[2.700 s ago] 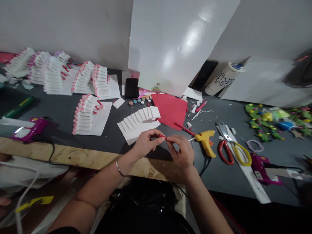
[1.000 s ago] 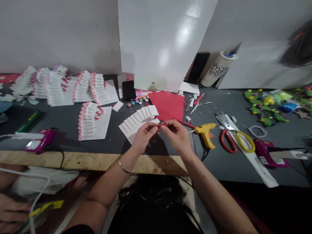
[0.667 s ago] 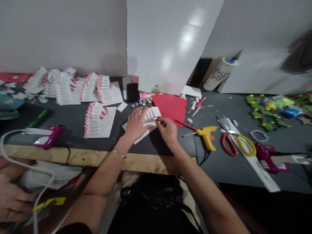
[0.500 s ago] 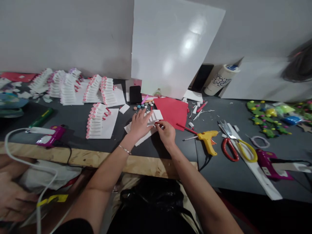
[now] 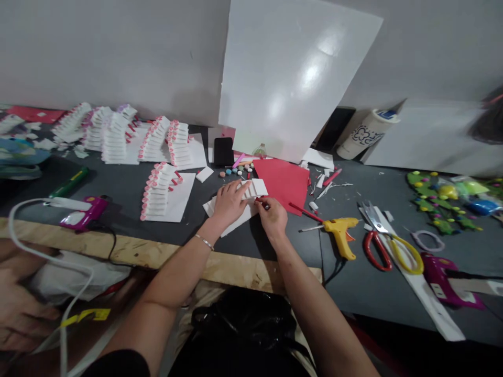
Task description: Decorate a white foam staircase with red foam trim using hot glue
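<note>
My left hand (image 5: 230,203) lies flat, fingers stretched, over a white layered piece with raised strips (image 5: 257,187) and a white sheet (image 5: 238,224) under it. Close beside it, my right hand (image 5: 273,215) is closed in a pinch at the edge of the white piece. Between its fingertips shows a small red piece (image 5: 257,199), too small to make out fully. Just beyond both hands rests a red sheet (image 5: 285,180). To the left, a finished-looking white strip piece with pink round ends (image 5: 155,193) stands on a white card (image 5: 181,201).
At right lie a yellow glue gun (image 5: 341,235), scissors with red and yellow handles (image 5: 377,248), a white strip (image 5: 432,298) and a purple device (image 5: 448,283). Another purple device (image 5: 84,214) and a green marker (image 5: 69,182) are at left. A person's hand (image 5: 23,314) shows lower left.
The view has shifted a little, so the table's things sit slightly differently in the picture. Both hands stay at the white piece, with the right fingers still pinched at its edge.
</note>
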Demonstrator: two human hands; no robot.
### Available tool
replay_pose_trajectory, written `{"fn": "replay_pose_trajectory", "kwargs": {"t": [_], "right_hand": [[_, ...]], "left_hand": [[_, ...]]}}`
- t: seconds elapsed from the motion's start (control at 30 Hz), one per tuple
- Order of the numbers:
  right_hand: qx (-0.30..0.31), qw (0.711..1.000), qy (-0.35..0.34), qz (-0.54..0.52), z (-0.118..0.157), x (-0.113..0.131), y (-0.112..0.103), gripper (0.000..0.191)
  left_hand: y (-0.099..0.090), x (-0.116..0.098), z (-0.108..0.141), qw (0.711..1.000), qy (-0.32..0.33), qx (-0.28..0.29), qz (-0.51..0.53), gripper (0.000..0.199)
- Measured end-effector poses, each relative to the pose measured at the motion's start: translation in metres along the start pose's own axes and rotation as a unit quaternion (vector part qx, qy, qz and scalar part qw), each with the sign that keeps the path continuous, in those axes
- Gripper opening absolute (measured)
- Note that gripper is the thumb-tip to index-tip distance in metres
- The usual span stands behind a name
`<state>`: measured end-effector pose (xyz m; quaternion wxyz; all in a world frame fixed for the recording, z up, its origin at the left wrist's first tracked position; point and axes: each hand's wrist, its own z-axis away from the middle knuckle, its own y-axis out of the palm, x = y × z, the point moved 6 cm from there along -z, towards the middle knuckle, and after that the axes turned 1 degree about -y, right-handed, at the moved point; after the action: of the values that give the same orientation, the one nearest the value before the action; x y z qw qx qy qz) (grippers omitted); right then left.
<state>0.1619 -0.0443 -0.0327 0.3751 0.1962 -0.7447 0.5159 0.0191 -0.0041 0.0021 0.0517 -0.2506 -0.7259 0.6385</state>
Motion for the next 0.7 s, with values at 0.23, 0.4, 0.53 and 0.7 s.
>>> {"fn": "replay_pose_trajectory", "kwargs": {"t": [0.23, 0.4, 0.53, 0.7], "right_hand": [[0.003, 1.0, -0.015, 0.005, 0.0001, -0.0012, 0.0014, 0.028], [0.009, 1.0, -0.008, 0.0, -0.0004, -0.0022, 0.0012, 0.025], [0.014, 1.0, 0.0, -0.003, -0.0006, -0.0015, -0.0001, 0.022], [0.015, 1.0, 0.002, -0.013, -0.0012, -0.0001, -0.0012, 0.02]], "left_hand": [[0.0031, 0.0014, 0.0009, 1.0, -0.007, 0.001, 0.002, 0.054], [0.0046, 0.0014, 0.0011, 1.0, -0.004, 0.001, 0.004, 0.054], [0.0033, 0.0001, 0.0005, 1.0, -0.006, 0.003, 0.003, 0.054], [0.0023, -0.0017, -0.0007, 1.0, 0.001, 0.005, 0.006, 0.055]]}}
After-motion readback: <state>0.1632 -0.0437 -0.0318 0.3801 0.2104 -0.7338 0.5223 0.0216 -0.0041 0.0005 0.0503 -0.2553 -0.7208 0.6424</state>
